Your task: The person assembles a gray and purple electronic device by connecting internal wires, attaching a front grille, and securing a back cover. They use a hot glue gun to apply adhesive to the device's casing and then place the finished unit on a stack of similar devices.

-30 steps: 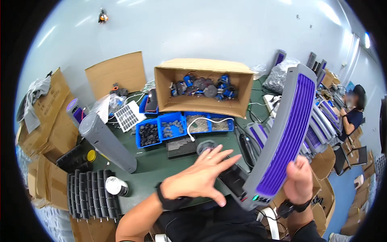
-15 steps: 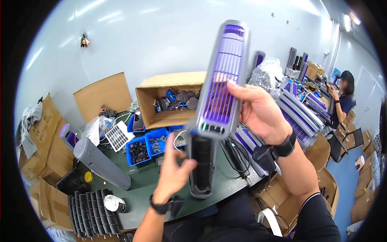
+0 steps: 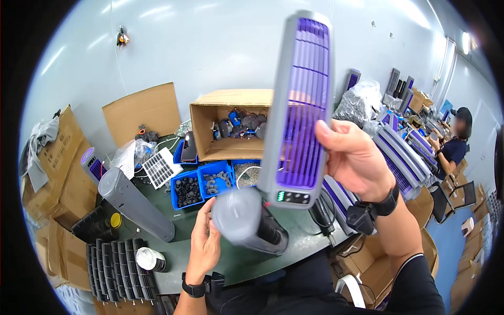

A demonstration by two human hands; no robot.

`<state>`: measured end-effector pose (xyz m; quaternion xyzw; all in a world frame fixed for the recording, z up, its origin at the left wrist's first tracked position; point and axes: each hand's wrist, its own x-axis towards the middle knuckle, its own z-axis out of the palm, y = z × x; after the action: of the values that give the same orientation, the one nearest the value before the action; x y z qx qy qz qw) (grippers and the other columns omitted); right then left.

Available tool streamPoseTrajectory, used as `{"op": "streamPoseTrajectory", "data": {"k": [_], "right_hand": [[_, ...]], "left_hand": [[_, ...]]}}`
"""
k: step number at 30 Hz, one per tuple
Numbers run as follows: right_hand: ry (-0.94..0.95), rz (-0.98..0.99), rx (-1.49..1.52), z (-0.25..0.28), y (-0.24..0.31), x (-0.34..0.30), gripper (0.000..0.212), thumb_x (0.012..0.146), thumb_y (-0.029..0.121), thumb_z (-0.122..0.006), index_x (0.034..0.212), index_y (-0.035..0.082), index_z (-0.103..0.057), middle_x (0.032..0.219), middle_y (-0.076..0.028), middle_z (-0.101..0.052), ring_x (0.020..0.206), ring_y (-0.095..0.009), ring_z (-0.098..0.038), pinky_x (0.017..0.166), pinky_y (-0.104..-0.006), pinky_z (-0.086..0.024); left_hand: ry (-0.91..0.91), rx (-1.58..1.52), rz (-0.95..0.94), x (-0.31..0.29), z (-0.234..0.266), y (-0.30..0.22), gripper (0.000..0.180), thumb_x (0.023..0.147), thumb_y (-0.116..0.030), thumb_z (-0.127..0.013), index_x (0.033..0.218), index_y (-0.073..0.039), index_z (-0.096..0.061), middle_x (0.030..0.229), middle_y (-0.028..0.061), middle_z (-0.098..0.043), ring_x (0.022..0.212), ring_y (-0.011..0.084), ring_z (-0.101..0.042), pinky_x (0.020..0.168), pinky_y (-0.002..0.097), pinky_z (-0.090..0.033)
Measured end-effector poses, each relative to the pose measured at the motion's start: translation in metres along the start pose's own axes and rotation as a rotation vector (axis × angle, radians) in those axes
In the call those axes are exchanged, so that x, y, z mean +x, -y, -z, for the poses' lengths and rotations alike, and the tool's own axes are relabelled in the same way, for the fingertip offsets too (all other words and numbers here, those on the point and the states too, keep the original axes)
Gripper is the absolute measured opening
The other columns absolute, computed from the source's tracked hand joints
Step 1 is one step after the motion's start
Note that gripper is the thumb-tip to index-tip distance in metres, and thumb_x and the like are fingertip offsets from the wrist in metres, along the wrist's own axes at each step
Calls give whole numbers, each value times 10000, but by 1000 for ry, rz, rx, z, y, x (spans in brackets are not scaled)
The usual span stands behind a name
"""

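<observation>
My right hand (image 3: 354, 157) grips a long grey front cover with a purple slatted grille (image 3: 307, 105) by its right edge, thumb in front, holding it up and slightly tilted. Small green lights glow on the control strip (image 3: 293, 197) at the cover's lower end. Below it, a grey tower fan housing (image 3: 236, 212) with a dark inside leans over the green table, its rounded end toward me. My left hand (image 3: 206, 247) is closed around the left side of that housing, some fingers hidden behind it. The cover's bottom overlaps the housing in view; whether they touch I cannot tell.
Blue bins (image 3: 187, 192) of small dark parts stand before a cardboard box (image 3: 231, 149) of motors. Another grey housing (image 3: 136, 202), a white tub (image 3: 150, 259) and black slatted parts (image 3: 118, 270) are at left. Purple-grilled units (image 3: 401, 163) pile up at right, near another person (image 3: 455, 144).
The housing has tipped and turned so its rounded end faces me, and my left hand has closed on it. My right hand has raised the cover slightly and turned it more upright.
</observation>
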<state>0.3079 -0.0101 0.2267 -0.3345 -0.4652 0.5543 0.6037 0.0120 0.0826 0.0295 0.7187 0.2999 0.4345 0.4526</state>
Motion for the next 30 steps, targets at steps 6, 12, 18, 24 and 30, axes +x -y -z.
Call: {"op": "streamPoseTrajectory", "data": {"k": [6, 12, 18, 24, 30], "right_hand": [[-63, -8, 39, 11, -4, 32, 314, 1084, 242, -658, 1278, -5, -681, 1161, -93, -773, 992, -191, -783, 884, -378, -658], [-46, -8, 76, -33, -45, 53, 301, 1060, 243, -700, 1254, 14, -694, 1132, -89, -778, 987, -185, -779, 888, -375, -648], [48, -61, 202, -92, -109, 60, 309, 1059, 208, -707, 1273, -15, -706, 1152, -97, -768, 973, -172, -759, 853, -359, -643], [202, -85, -451, -83, -101, 47, 284, 983, 211, -793, 1131, -31, -772, 1073, -150, -807, 938, -152, -745, 791, -327, -602], [166, 1137, -1499, -83, -47, 27, 513, 732, 216, -877, 1198, 69, -720, 1066, -90, -729, 1036, -265, -702, 1015, -466, -510]], "left_hand": [[-87, -5, -99, 6, 24, -24, 724, 1112, -550, -507, 1567, 12, -466, 1199, 129, -694, 1121, 208, -648, 994, 367, -509], [-189, 237, -316, 26, 32, -96, 916, 829, -311, -921, 1549, 37, -474, 1404, 194, -604, 1323, 317, -596, 1154, 440, -445], [-156, 556, -276, 30, 29, -120, 1172, 723, -285, -963, 1631, 43, -299, 1412, 281, -564, 1279, 420, -614, 1058, 477, -523], [-261, 718, -289, -2, 41, -116, 1056, 683, -110, -872, 1595, 67, -371, 1233, 231, -634, 1128, 376, -644, 974, 457, -534], [-174, 748, -327, -5, 34, -130, 1058, 650, -114, -869, 1577, 69, -392, 1231, 235, -624, 1109, 378, -634, 970, 449, -528]]}}
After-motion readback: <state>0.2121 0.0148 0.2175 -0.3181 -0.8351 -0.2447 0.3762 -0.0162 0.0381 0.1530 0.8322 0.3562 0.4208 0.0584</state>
